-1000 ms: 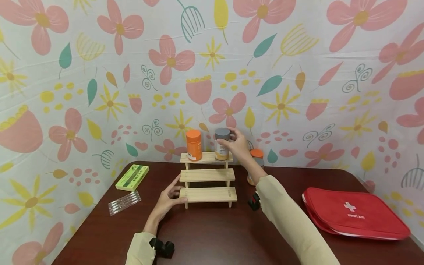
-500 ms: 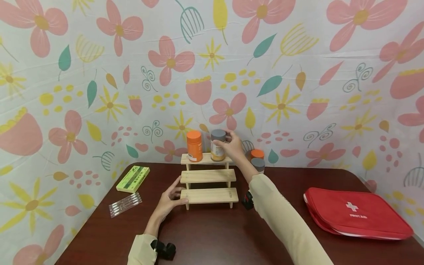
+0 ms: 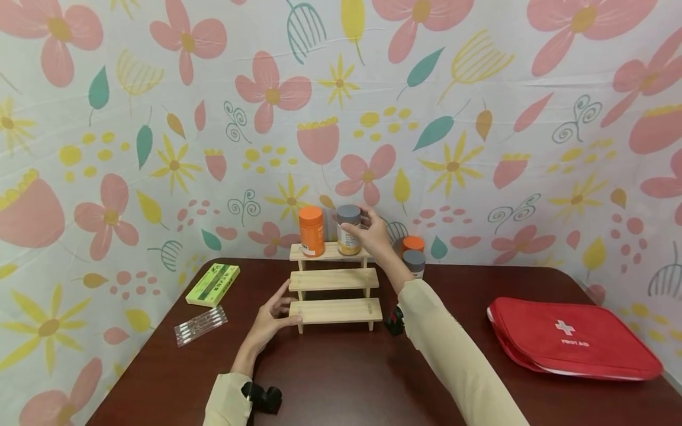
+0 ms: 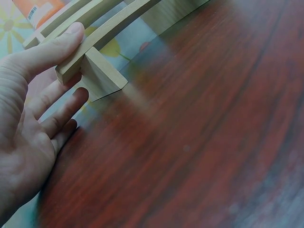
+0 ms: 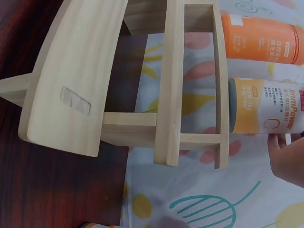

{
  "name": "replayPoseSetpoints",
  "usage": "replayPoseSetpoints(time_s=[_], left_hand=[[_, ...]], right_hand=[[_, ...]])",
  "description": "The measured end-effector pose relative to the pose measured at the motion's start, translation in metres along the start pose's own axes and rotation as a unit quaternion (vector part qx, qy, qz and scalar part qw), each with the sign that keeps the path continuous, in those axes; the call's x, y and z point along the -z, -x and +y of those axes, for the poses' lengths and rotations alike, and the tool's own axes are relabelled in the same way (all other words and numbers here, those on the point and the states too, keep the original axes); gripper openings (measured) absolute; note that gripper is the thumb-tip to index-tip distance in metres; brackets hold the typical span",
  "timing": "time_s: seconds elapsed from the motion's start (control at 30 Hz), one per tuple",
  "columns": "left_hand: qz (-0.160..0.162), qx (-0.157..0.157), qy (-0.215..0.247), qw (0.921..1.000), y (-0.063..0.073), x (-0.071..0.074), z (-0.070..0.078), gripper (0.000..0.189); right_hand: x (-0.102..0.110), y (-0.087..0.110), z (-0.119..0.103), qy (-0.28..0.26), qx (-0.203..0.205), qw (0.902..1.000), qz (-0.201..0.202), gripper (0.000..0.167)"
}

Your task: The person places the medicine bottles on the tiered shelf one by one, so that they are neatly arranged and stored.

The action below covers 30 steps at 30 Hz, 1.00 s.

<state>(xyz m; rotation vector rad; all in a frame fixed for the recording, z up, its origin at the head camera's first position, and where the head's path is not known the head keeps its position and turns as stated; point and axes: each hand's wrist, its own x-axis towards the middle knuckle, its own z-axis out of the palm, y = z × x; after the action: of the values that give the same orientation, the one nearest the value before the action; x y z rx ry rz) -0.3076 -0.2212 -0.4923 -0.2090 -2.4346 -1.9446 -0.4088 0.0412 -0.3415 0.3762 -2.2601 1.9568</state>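
Note:
A three-tier wooden display rack stands on the dark table. My left hand grips the left end of its lowest tier, thumb on top and fingers below in the left wrist view. On the top tier, my right hand holds a grey-capped supplement bottle upright, thumb in front and fingers round its far right side. The bottle's white and yellow label shows in the right wrist view, its base right at the tier. An orange supplement bottle stands to its left on the same tier, a small gap between them.
Behind my right forearm stand another orange-capped bottle and a grey-capped one. A red first aid bag lies at right. At left are a green-yellow box and a clear pack of cotton swabs. Floral cloth backs the table.
My right hand has shifted the grey-capped bottle a little left along the top tier, closer to the orange bottle. My left hand keeps its place on the rack.

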Motion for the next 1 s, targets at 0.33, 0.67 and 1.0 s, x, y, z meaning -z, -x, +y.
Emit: replayPoseSetpoints(time_s=[0.33, 0.67, 1.0], left_hand=[[0.001, 0.0, 0.003, 1.0, 0.0, 0.0, 0.001, 0.089], [0.0, -0.004, 0.011, 0.9999, 0.001, -0.001, 0.001, 0.088], [-0.006, -0.022, 0.011, 0.9997, 0.001, -0.001, -0.001, 0.088]], right_hand=[[0.001, 0.002, 0.001, -0.003, 0.005, 1.0, -0.003, 0.07], [0.001, 0.005, 0.01, -0.027, 0.002, 0.9996, 0.009, 0.073], [0.003, 0.017, 0.027, -0.033, -0.013, 0.9993, 0.016, 0.069]])
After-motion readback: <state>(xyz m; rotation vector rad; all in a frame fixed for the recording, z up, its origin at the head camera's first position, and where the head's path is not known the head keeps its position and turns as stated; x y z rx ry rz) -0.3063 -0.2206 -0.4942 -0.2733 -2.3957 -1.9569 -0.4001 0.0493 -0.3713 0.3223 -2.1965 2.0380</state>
